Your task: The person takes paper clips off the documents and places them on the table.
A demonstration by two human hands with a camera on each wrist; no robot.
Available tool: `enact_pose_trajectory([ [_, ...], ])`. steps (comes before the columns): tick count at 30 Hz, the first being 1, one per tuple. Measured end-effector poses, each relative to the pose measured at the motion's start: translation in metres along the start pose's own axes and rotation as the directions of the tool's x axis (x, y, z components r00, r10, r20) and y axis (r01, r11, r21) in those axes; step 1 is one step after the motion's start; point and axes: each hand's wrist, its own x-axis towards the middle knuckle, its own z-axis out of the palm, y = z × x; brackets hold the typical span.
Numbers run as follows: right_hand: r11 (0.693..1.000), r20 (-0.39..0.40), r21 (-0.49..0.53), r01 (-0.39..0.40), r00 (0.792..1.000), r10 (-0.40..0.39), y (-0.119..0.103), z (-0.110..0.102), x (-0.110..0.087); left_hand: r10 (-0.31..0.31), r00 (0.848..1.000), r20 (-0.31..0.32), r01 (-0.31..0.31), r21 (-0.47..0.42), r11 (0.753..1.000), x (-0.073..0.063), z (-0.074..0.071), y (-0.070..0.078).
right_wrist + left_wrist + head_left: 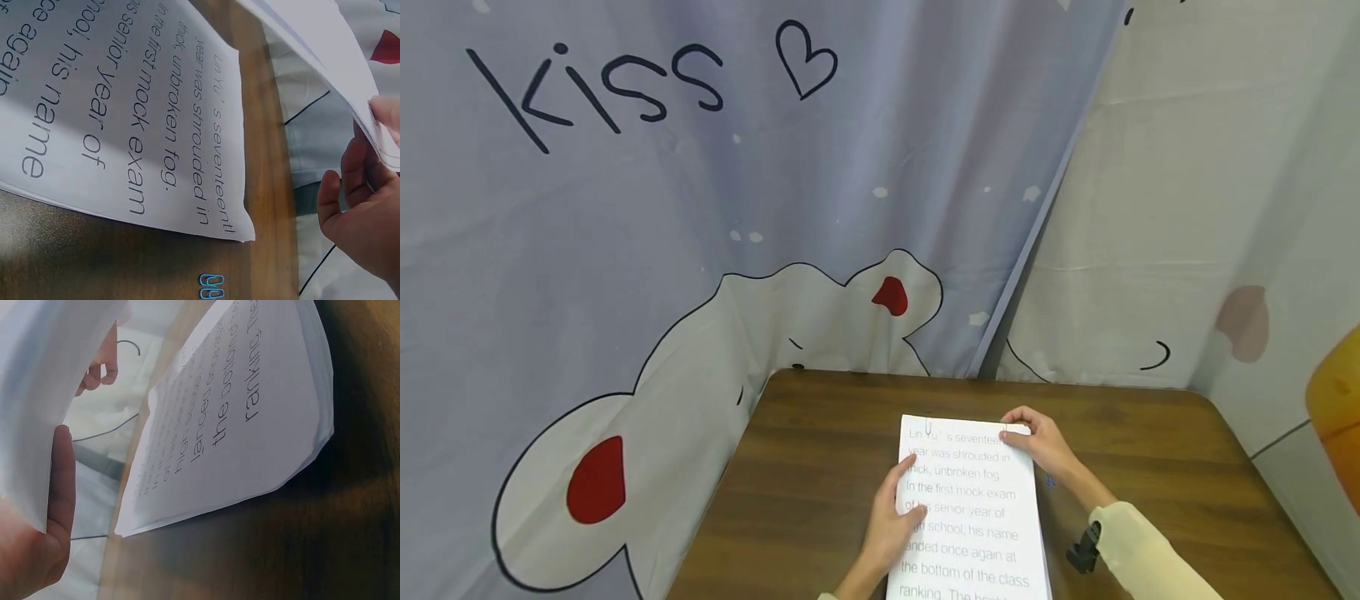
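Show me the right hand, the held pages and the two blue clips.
Right hand (pixel 1047 446): head view, middle of the hand.
Held pages (pixel 966 515): head view, printed front face.
Blue clips (pixel 212 285): right wrist view, middle of the pair.

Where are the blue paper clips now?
In the right wrist view, the blue paper clips lie near the bottom edge, on the table beside the paper stack; in the head view, right of the held sheets, just below the right hand.
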Motion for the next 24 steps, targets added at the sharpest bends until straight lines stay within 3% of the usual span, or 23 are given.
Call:
enact_pose_trajectory([
  [16,1.0,-0.047,0.006,-0.018,0.999,0.018,0.003,-0.003,-0.002,-0.015,1.0,-0.006,0.015,0.029,0.999,-0.004,0.002,-0.003],
  [24,0.999,-0.162,0.024,-0.049,0.985,0.052,0.005,-0.018,0.0,0.01,1.0,0.028,-0.01,0.02,1.0,-0.003,0.0,-0.003],
])
